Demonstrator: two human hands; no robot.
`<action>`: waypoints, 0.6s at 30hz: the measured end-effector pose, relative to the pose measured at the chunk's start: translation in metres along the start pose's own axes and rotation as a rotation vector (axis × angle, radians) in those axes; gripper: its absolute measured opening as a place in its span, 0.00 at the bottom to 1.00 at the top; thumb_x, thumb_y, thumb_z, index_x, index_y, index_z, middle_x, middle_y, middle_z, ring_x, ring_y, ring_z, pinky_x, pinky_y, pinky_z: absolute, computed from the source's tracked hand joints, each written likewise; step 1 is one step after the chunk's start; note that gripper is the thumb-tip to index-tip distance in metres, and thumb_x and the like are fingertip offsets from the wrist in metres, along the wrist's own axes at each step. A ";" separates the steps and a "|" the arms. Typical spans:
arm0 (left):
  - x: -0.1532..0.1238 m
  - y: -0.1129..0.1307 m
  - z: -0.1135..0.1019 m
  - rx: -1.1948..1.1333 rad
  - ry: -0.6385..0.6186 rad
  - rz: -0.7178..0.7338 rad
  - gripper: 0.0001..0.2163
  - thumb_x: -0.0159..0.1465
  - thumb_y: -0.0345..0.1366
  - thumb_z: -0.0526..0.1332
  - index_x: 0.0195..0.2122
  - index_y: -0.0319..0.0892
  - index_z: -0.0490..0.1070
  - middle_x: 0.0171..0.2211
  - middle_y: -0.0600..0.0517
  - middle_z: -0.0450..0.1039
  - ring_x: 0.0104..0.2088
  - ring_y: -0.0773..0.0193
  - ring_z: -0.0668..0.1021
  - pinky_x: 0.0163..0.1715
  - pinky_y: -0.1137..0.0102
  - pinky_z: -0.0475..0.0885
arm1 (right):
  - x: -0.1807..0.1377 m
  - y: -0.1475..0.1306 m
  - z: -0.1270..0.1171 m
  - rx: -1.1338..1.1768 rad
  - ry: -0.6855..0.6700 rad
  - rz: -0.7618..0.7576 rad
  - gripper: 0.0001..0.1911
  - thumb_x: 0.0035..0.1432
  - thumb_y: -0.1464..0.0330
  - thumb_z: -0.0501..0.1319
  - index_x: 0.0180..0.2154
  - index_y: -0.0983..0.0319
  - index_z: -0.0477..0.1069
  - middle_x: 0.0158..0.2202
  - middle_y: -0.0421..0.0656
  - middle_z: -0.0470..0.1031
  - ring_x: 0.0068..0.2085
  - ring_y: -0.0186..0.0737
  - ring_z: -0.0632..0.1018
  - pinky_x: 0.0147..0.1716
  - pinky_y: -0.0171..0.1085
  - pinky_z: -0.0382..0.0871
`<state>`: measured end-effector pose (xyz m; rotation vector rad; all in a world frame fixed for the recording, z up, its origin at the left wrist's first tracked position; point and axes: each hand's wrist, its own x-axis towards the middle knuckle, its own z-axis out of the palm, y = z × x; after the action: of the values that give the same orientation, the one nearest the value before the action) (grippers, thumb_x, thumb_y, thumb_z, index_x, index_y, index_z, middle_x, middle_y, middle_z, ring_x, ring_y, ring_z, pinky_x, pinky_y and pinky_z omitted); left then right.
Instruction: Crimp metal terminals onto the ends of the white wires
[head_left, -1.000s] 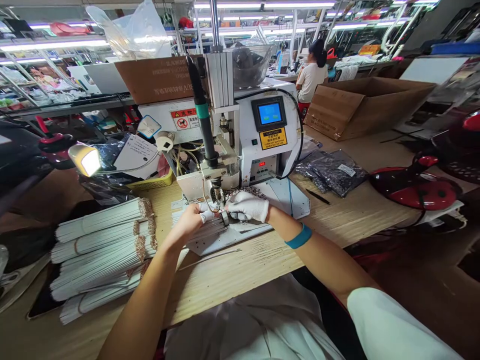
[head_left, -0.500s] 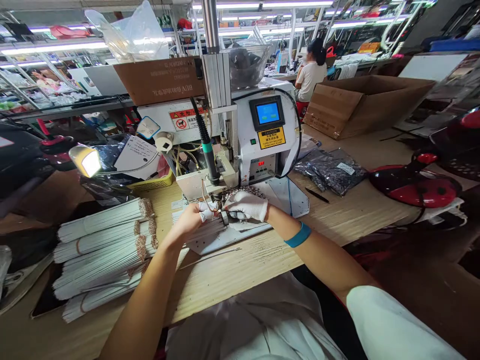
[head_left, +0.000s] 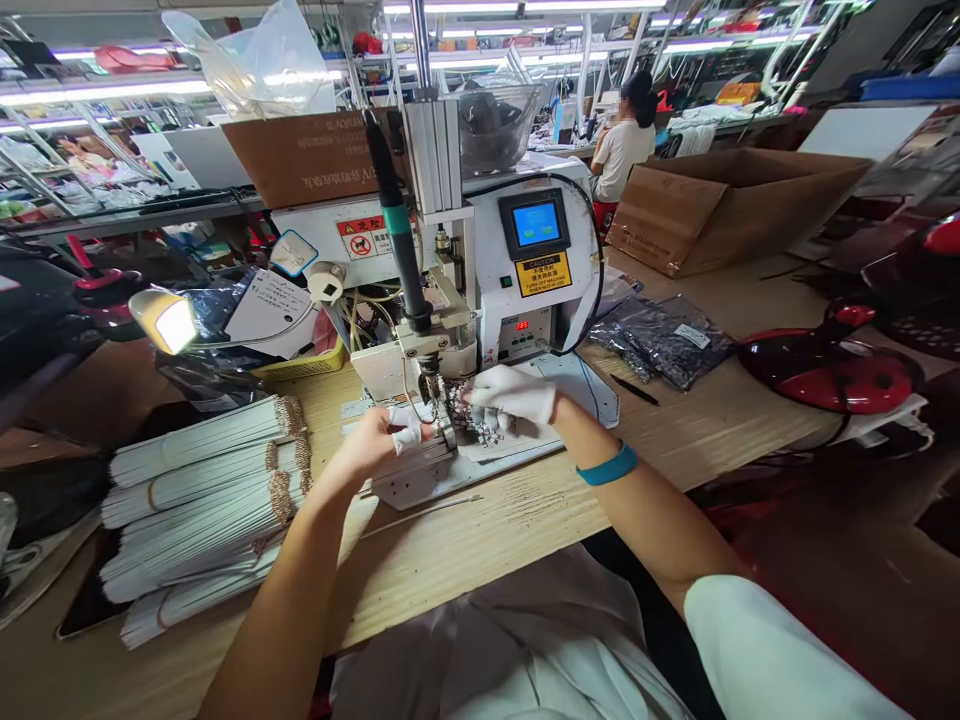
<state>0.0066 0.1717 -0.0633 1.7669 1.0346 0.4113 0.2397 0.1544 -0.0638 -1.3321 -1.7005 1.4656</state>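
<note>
Two hands separate at the machine (head_left: 517,300) by the surface's (head_left: 487,530) far edge: our left hand (head_left: 379,440) keeps its grip pinched on the white wire (head_left: 421,458) under the soldering iron (head_left: 401,260), while our gloved right hand (head_left: 514,397) has shifted onto the loose metal parts (head_left: 480,428), its grip beyond our telling.

A white knitted cloth glove (head_left: 525,392) covers the right hand (head_left: 514,400). The left hand (head_left: 375,445) is bare except for white cloth fingertip sleeves. The workbench (head_left: 487,540) is pale, matt, grained wood. The machine housing (head_left: 491,270) is smooth white-painted metal, and the cardboard box (head_left: 720,210) is matt brown.
</note>
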 end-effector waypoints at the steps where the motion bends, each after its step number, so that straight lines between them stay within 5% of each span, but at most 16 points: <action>1: -0.005 0.001 0.001 0.061 -0.045 0.015 0.07 0.48 0.36 0.59 0.19 0.38 0.65 0.16 0.57 0.57 0.19 0.72 0.57 0.20 0.76 0.51 | -0.004 -0.001 -0.004 -0.026 -0.010 -0.016 0.10 0.52 0.65 0.60 0.31 0.68 0.69 0.18 0.39 0.69 0.16 0.27 0.67 0.13 0.26 0.58; 6: -0.027 0.001 0.026 0.374 -0.189 0.024 0.03 0.46 0.32 0.59 0.20 0.39 0.70 0.16 0.56 0.62 0.19 0.70 0.60 0.19 0.76 0.52 | -0.007 -0.002 -0.004 -0.114 -0.002 -0.044 0.09 0.48 0.70 0.63 0.34 0.69 0.72 0.21 0.42 0.72 0.19 0.29 0.69 0.18 0.29 0.62; 13: -0.024 -0.007 0.021 0.496 -0.038 0.063 0.06 0.49 0.34 0.58 0.26 0.40 0.75 0.20 0.52 0.70 0.20 0.67 0.66 0.22 0.74 0.57 | 0.008 0.005 -0.009 -0.299 0.172 -0.136 0.07 0.46 0.72 0.61 0.31 0.66 0.75 0.30 0.42 0.75 0.33 0.35 0.73 0.30 0.31 0.63; 18: -0.005 -0.011 0.010 0.632 0.162 0.047 0.08 0.54 0.35 0.56 0.30 0.39 0.73 0.29 0.48 0.74 0.27 0.65 0.72 0.27 0.74 0.61 | 0.013 0.011 -0.004 -0.671 0.186 -0.183 0.08 0.46 0.69 0.62 0.31 0.64 0.76 0.29 0.42 0.75 0.31 0.35 0.72 0.28 0.31 0.60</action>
<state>0.0058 0.1632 -0.0770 2.3483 1.3384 0.2725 0.2418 0.1664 -0.0761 -1.5178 -2.2102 0.6529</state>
